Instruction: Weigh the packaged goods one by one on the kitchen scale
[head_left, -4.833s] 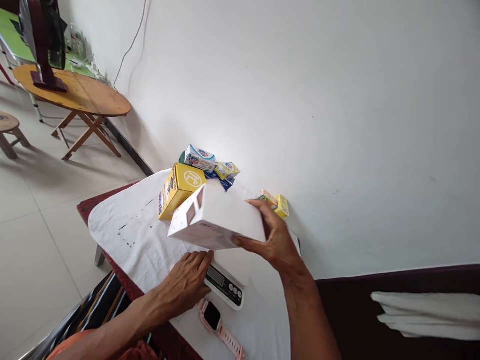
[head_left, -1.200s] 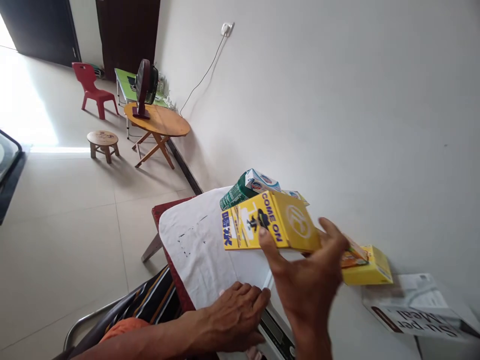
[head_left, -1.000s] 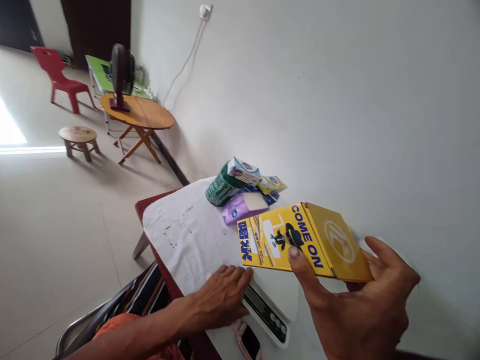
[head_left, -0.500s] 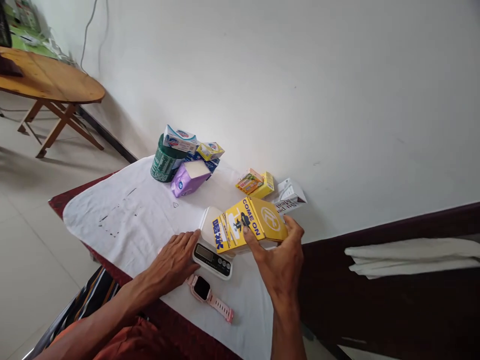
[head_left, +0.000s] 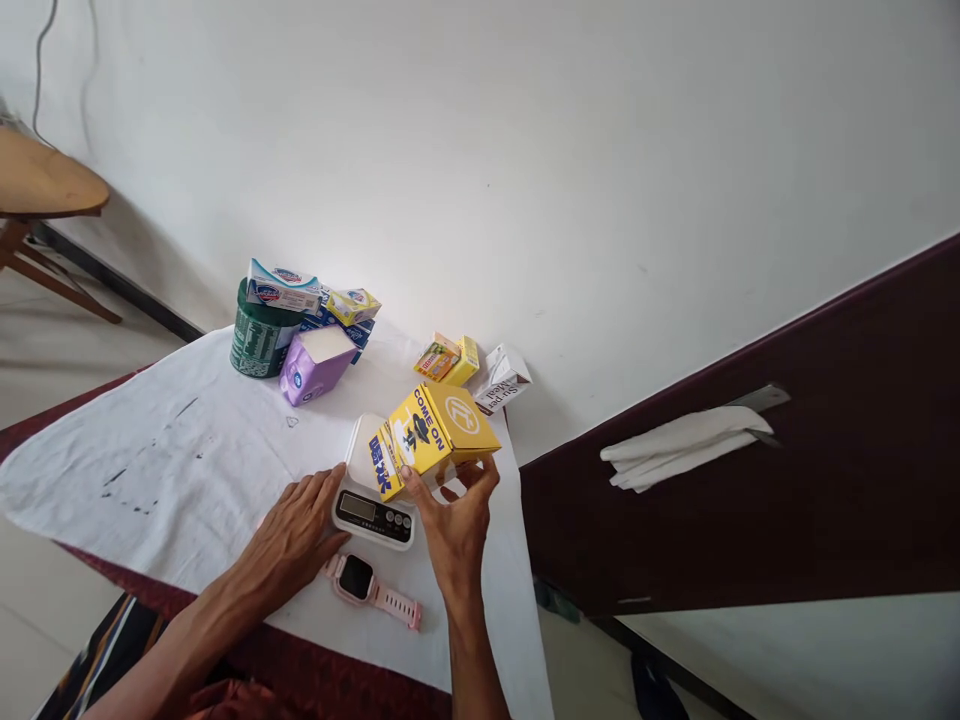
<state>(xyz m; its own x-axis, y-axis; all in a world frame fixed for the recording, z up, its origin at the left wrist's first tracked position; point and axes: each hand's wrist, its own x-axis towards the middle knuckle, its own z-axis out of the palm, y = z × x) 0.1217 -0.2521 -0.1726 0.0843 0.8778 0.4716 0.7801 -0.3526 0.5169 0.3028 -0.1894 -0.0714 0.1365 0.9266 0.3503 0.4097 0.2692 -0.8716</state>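
Note:
A yellow cardboard box [head_left: 424,440] printed "COME ON" sits tilted over the plate of a white kitchen scale [head_left: 373,520], covering part of it; whether it rests there I cannot tell. My right hand [head_left: 454,520] grips its near right side, thumb on the printed face and fingers around the lower edge. Flat beside the scale's left edge lies my left hand [head_left: 296,530], its fingers stretched out and holding nothing. Close below the scale, a pink smartwatch [head_left: 356,578] lies on the white cloth, strap spread out.
At the back left stand a green canister [head_left: 259,335] with a soap box [head_left: 283,288] on top, and a purple pack [head_left: 319,365]. Small yellow boxes [head_left: 448,358] and a white carton [head_left: 502,378] stand near the wall. A white cloth [head_left: 682,440] hangs at right.
The camera view has turned right, so everything appears further left. My right hand's fingers have shifted lower on the yellow box. My left hand stays beside the scale.

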